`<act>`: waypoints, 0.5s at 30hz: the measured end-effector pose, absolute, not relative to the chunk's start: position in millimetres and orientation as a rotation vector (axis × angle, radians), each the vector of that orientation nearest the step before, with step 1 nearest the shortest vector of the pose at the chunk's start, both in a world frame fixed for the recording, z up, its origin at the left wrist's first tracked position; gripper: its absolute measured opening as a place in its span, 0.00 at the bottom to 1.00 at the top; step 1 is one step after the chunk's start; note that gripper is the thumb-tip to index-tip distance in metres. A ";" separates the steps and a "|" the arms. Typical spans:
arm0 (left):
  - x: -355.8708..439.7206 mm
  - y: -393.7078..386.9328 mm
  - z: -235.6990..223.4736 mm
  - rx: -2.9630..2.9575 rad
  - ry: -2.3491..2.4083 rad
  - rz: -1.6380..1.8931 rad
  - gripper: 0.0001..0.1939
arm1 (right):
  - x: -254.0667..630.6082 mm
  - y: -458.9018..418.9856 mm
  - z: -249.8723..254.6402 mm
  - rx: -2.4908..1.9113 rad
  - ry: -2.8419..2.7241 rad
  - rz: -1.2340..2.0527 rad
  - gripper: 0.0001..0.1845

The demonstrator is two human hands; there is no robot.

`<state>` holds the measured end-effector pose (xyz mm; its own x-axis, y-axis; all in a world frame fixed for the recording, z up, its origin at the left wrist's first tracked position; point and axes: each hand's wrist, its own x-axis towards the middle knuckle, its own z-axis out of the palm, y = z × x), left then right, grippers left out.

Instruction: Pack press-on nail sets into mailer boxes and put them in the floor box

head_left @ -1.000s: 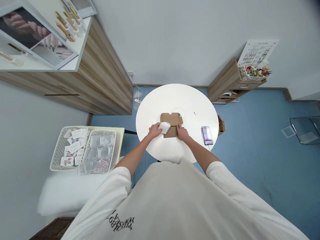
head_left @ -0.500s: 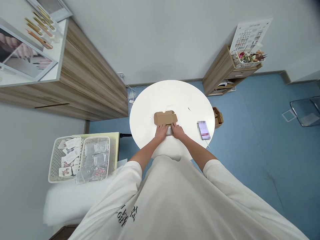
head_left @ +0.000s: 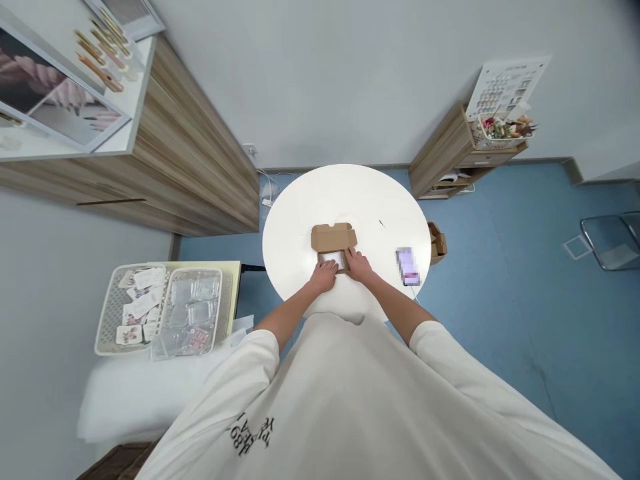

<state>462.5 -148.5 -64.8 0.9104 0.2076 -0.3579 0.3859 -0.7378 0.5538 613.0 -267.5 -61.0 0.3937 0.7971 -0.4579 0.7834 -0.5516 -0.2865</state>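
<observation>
A small brown cardboard box [head_left: 333, 237] lies open on the round white table [head_left: 345, 200], its lid flap folded back away from me. Inside it lies a white packet [head_left: 332, 259]. My left hand [head_left: 324, 276] rests at the box's near left corner, fingers curled against its edge. My right hand [head_left: 357, 264] holds the box's near right side, fingers bent onto the rim. Both hands touch the box.
A phone [head_left: 408, 265] lies on the table's right side with a cable. A tray [head_left: 165, 308] of clear packets and cards stands at my left. A wooden cabinet [head_left: 165, 167] is at left, a low shelf unit [head_left: 450, 157] at right, another small box [head_left: 437, 241] past the table's edge.
The white packet, held over the box in my left hand a second ago, now lies inside it. Both hands came together at the box's near edge.
</observation>
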 end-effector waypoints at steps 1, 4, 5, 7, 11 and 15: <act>460.9 -146.1 -64.0 2.380 0.444 -0.339 0.23 | 614.1 -271.7 -60.5 -2.579 -1.458 0.833 0.48; 455.3 -133.4 -63.1 2.245 0.648 -0.173 0.19 | 621.2 -282.5 -60.2 -2.524 -1.186 0.692 0.40; 454.4 -127.3 -63.1 2.193 0.768 -0.099 0.18 | 625.2 -284.0 -60.1 -2.502 -1.043 0.693 0.37; 455.3 -113.0 -63.4 2.051 1.040 0.030 0.19 | 634.6 -281.7 -59.1 -2.419 -0.737 0.771 0.35; 467.8 -85.4 -62.4 1.609 1.334 0.064 0.31 | 650.8 -262.4 -50.8 -2.193 -0.362 0.902 0.38; 480.1 -74.2 -59.9 1.347 1.222 0.073 0.42 | 651.0 -244.4 -37.4 -1.983 -0.358 0.948 0.35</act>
<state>480.1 -74.2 -59.9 0.4364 0.6580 -0.6137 0.5804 0.3153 0.7508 651.0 -244.4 -37.4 0.6667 0.5678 -0.4828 -0.1067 -0.5684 -0.8158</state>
